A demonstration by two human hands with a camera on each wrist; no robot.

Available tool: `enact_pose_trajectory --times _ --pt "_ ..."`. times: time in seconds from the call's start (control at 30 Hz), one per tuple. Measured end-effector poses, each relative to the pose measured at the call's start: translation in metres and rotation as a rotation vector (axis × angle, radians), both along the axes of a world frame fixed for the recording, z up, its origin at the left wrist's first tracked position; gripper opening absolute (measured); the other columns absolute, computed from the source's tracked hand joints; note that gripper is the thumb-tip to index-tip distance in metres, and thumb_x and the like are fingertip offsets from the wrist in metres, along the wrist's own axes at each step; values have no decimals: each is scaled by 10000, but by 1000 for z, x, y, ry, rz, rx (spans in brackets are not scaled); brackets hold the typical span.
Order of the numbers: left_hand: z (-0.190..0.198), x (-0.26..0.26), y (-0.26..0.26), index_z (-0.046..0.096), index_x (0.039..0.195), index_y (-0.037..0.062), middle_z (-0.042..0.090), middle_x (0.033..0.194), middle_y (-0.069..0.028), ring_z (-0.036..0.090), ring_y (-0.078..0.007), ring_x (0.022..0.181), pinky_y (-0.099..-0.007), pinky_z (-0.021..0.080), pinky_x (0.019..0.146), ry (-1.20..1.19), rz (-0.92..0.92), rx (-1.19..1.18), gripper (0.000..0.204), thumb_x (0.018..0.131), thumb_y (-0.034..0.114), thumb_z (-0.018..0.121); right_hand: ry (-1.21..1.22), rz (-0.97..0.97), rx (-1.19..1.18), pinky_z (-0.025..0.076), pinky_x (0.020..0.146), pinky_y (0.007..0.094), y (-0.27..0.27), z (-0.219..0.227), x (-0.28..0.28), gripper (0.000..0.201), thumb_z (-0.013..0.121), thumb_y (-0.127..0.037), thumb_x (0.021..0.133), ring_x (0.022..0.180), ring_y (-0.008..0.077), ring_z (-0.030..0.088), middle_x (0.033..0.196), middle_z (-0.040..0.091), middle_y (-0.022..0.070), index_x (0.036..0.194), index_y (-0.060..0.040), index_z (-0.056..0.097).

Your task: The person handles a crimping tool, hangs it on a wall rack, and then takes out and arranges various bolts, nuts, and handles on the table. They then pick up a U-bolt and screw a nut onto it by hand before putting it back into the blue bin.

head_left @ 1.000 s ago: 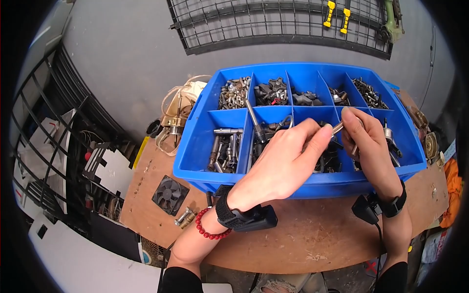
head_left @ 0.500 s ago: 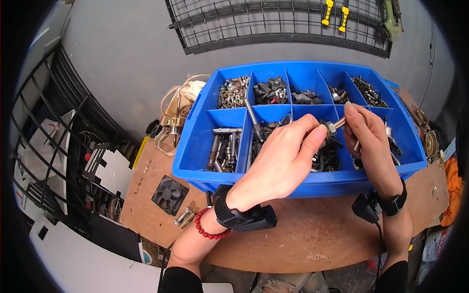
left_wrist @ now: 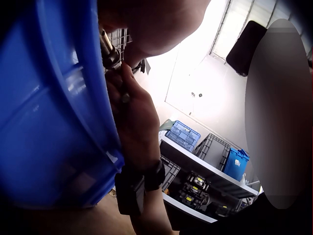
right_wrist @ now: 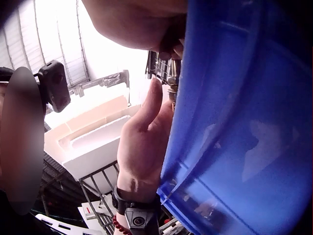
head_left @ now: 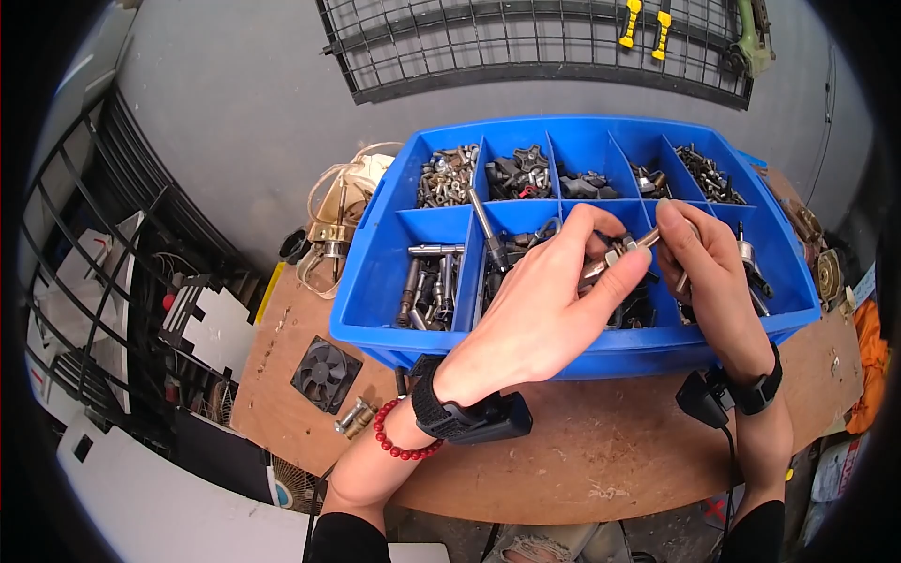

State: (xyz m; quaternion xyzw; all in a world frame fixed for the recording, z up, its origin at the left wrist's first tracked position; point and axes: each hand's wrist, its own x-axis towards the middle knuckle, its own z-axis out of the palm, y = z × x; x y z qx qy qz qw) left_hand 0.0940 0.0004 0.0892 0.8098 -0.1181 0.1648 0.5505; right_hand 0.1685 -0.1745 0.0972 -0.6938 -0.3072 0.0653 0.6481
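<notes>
Above the blue divided bin (head_left: 394, 340), both hands meet at a metal bolt (head_left: 648, 238) with a hex nut (head_left: 614, 254) on it. My left hand (head_left: 540, 305) has its fingers curled around the nut end, with the thumb spread a little away from the index finger. The other end of the bolt is pinched by my right hand (head_left: 710, 267) between thumb and fingers. A metal end (left_wrist: 125, 98) pokes out of the right hand's curled fingers in the left wrist view. The left fingertips are partly hidden behind the left hand in the head view.
Compartments of the bin hold small bolts (head_left: 449, 178), black knobs (head_left: 519, 172) and metal sockets (head_left: 434, 291). A rod (head_left: 488, 230) leans up over a divider. On the table (head_left: 526, 469) lie a black fan (head_left: 325, 373) and loose bolts (head_left: 355, 417).
The left fingers and thumb first close over the nut, then shift and spread apart around it, showing more of the metal. The right hand stays nearly in place, pinching the bolt.
</notes>
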Motion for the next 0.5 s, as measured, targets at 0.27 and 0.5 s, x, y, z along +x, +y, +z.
enact_pose_trajectory --times 0.27,0.5 --pt "13 -3 6 619 1067 -8 617 835 -34 509 -60 651 -249 428 580 81 -74 207 257 973 225 673 -31 90 -58 302 540 221 2 3 -5 388 525 -354 1049 603 24 361 655 411 -74 775 -80 530" --pt "6 -1 2 628 971 -18 619 738 -24 530 -54 655 -246 452 592 69 10 45 285 1005 265 629 -26 83 -30 302 544 225 3 2 -5 389 522 -346 1051 612 28 360 657 408 -72 765 -84 511"
